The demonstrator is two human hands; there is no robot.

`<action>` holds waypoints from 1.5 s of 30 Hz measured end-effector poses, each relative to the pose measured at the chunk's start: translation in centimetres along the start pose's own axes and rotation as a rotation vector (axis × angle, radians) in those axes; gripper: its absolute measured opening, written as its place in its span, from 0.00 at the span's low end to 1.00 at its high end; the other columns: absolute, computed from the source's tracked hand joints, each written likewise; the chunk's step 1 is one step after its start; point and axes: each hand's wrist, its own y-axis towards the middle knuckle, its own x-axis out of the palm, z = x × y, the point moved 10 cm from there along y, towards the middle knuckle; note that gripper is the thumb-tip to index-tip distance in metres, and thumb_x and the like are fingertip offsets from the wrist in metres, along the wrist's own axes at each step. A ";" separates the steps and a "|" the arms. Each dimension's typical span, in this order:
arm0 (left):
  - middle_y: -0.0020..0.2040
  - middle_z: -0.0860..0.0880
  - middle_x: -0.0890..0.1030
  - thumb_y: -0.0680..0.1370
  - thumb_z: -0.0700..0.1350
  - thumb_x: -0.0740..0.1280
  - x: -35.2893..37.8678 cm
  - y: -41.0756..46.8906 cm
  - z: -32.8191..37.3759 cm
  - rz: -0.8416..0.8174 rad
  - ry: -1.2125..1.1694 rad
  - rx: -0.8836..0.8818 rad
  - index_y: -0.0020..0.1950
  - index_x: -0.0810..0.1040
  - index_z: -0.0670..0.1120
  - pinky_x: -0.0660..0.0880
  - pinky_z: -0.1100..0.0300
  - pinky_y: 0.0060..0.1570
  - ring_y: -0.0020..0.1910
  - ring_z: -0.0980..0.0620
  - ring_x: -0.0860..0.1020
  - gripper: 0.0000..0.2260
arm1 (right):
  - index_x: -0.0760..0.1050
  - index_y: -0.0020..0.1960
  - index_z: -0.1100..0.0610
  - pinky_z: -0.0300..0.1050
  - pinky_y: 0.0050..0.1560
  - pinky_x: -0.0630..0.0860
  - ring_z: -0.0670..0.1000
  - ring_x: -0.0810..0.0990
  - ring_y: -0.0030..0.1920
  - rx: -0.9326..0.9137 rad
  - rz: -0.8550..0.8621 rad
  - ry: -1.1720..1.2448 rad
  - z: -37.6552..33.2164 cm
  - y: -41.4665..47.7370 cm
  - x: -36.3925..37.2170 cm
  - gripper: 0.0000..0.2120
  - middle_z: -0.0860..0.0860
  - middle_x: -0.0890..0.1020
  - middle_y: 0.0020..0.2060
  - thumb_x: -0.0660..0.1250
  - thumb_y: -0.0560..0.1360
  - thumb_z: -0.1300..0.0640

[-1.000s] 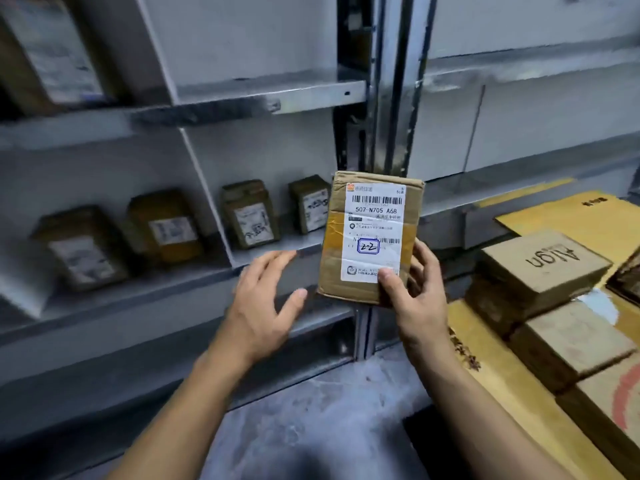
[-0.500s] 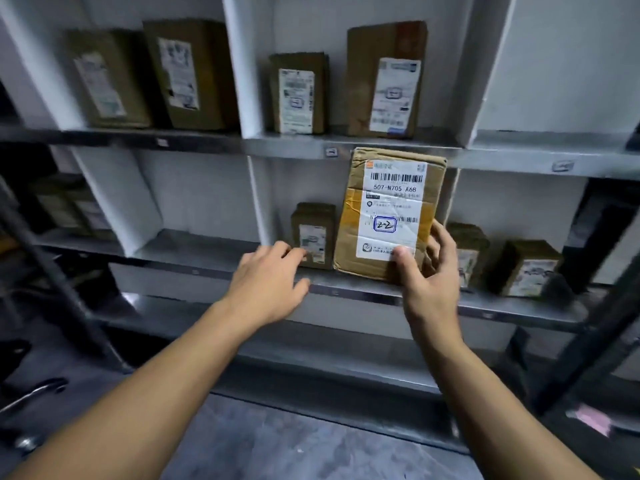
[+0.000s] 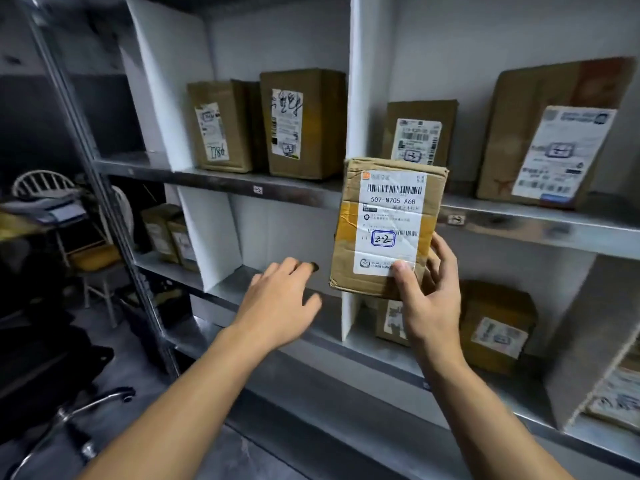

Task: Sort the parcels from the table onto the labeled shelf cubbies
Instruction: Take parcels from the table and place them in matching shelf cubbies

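Far to the left of both hands, past the rack's metal post (image 3: 86, 140), a white spindle-back chair (image 3: 41, 183) stands with things piled on it. The left hand (image 3: 280, 303) reaches forward with its fingers loosely spread and holds nothing. It hovers at the front of the lower shelf (image 3: 228, 289), and whether it touches the metal cannot be told. Left of it, behind a white divider (image 3: 211, 237), small boxes (image 3: 169, 237) stand upright. Above it, on the upper shelf (image 3: 214, 178), two brown boxes (image 3: 301, 123) stand side by side, labels facing out. Just right of the left hand, the parcel (image 3: 388, 226) is held upright in the air before the upper shelf's edge. Its white label (image 3: 391, 216) reads 507-N705 A68, with 2-2 handwritten in a blue box. The right hand (image 3: 429, 306) pinches the parcel's lower right corner, thumb on the label and fingers curled behind. Below that hand a labelled box (image 3: 498, 327) sits in a cubby, and above and to its right stands a large box (image 3: 554, 133).
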 end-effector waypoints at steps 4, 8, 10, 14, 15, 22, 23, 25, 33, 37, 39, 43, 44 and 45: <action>0.67 0.53 0.71 0.78 0.57 0.58 0.5 1.1 -4.2 0.023 -0.030 -0.067 0.72 0.66 0.53 0.69 0.49 0.63 0.64 0.50 0.68 0.23 | 0.66 0.72 0.38 0.48 0.67 0.76 0.41 0.76 0.67 0.011 -0.065 0.035 3.0 1.2 4.0 0.27 0.41 0.77 0.67 0.72 0.78 0.53; 0.67 0.52 0.71 0.78 0.56 0.59 2.2 1.1 -8.3 -0.002 -0.033 -0.123 0.73 0.66 0.51 0.69 0.49 0.63 0.64 0.49 0.69 0.24 | 0.66 0.72 0.38 0.52 0.68 0.75 0.44 0.75 0.68 0.030 -0.115 0.034 5.9 0.9 7.6 0.27 0.42 0.77 0.67 0.72 0.77 0.52; 0.68 0.51 0.70 0.78 0.57 0.59 3.1 1.0 -10.6 -0.022 -0.034 -0.148 0.73 0.66 0.51 0.69 0.49 0.63 0.65 0.49 0.69 0.24 | 0.67 0.71 0.37 0.57 0.69 0.73 0.46 0.75 0.69 0.039 -0.126 0.025 7.2 0.4 9.4 0.27 0.44 0.77 0.68 0.71 0.76 0.52; 0.66 0.51 0.71 0.77 0.57 0.60 4.6 0.9 -14.9 -0.063 -0.069 -0.163 0.72 0.68 0.50 0.69 0.50 0.62 0.64 0.49 0.70 0.24 | 0.67 0.70 0.35 0.53 0.68 0.75 0.45 0.76 0.68 0.064 -0.122 0.005 8.8 -0.9 13.0 0.26 0.42 0.77 0.67 0.71 0.76 0.48; 0.66 0.50 0.72 0.77 0.56 0.60 4.7 1.2 -15.9 -0.072 -0.078 -0.154 0.71 0.68 0.50 0.70 0.50 0.62 0.64 0.48 0.70 0.24 | 0.67 0.71 0.36 0.50 0.67 0.75 0.45 0.76 0.68 0.066 -0.112 0.001 9.0 -1.0 13.8 0.26 0.42 0.77 0.67 0.71 0.76 0.47; 0.67 0.51 0.72 0.77 0.55 0.62 4.5 4.1 -19.0 -0.096 -0.193 0.003 0.72 0.68 0.50 0.71 0.46 0.64 0.64 0.49 0.70 0.24 | 0.67 0.72 0.40 0.53 0.67 0.76 0.47 0.76 0.68 0.078 0.048 -0.044 8.9 -1.7 16.5 0.26 0.45 0.78 0.67 0.71 0.76 0.48; 0.67 0.51 0.72 0.77 0.55 0.62 4.5 4.5 -18.7 -0.098 -0.205 0.041 0.72 0.68 0.50 0.70 0.46 0.64 0.64 0.48 0.70 0.23 | 0.67 0.72 0.40 0.53 0.67 0.76 0.48 0.77 0.68 0.070 0.075 -0.058 8.7 -1.8 16.2 0.25 0.45 0.78 0.67 0.70 0.77 0.49; 0.67 0.51 0.72 0.78 0.54 0.62 4.9 5.2 -17.4 -0.111 -0.217 0.117 0.72 0.68 0.50 0.70 0.47 0.64 0.64 0.48 0.70 0.23 | 0.67 0.71 0.40 0.51 0.66 0.76 0.49 0.77 0.67 0.054 0.132 -0.089 8.0 -2.3 15.1 0.25 0.46 0.78 0.67 0.70 0.77 0.49; 0.67 0.52 0.71 0.78 0.54 0.63 6.7 4.8 -5.8 -0.176 -0.304 0.364 0.72 0.68 0.51 0.68 0.50 0.65 0.65 0.50 0.69 0.22 | 0.68 0.69 0.39 0.45 0.65 0.76 0.47 0.78 0.66 0.028 0.373 -0.176 3.6 -6.2 4.7 0.24 0.47 0.80 0.65 0.70 0.78 0.55; 0.64 0.50 0.73 0.77 0.52 0.63 6.6 3.2 3.4 -0.175 -0.358 0.459 0.68 0.72 0.49 0.70 0.50 0.62 0.61 0.47 0.71 0.20 | 0.68 0.70 0.42 0.52 0.65 0.77 0.48 0.79 0.65 0.012 0.482 -0.233 0.0 -9.1 -3.4 0.24 0.49 0.80 0.65 0.70 0.77 0.55; 0.61 0.49 0.73 0.77 0.52 0.64 6.4 2.1 8.3 -0.176 -0.389 0.501 0.66 0.72 0.48 0.70 0.49 0.61 0.60 0.47 0.72 0.19 | 0.69 0.69 0.40 0.55 0.65 0.77 0.49 0.79 0.65 0.009 0.507 -0.262 -1.8 -10.4 -7.4 0.24 0.48 0.80 0.65 0.70 0.77 0.54; 0.64 0.49 0.73 0.77 0.52 0.63 5.9 0.7 14.9 -0.161 -0.400 0.517 0.68 0.71 0.47 0.70 0.49 0.62 0.62 0.46 0.71 0.21 | 0.70 0.65 0.31 0.48 0.65 0.77 0.48 0.79 0.65 -0.014 0.513 -0.296 -4.7 -11.7 -13.2 0.24 0.46 0.80 0.64 0.71 0.77 0.54; 0.67 0.49 0.72 0.77 0.52 0.63 5.9 0.4 15.6 -0.157 -0.396 0.506 0.70 0.70 0.46 0.69 0.50 0.64 0.64 0.46 0.71 0.22 | 0.70 0.65 0.31 0.48 0.65 0.77 0.48 0.79 0.65 -0.016 0.514 -0.296 -5.1 -11.7 -14.2 0.24 0.46 0.80 0.64 0.71 0.77 0.54; 0.68 0.49 0.71 0.77 0.53 0.62 6.0 0.2 16.1 -0.153 -0.387 0.496 0.72 0.69 0.47 0.68 0.50 0.65 0.65 0.47 0.70 0.23 | 0.70 0.65 0.30 0.48 0.65 0.77 0.48 0.79 0.65 -0.016 0.514 -0.296 -5.5 -11.8 -15.1 0.24 0.47 0.80 0.64 0.71 0.77 0.53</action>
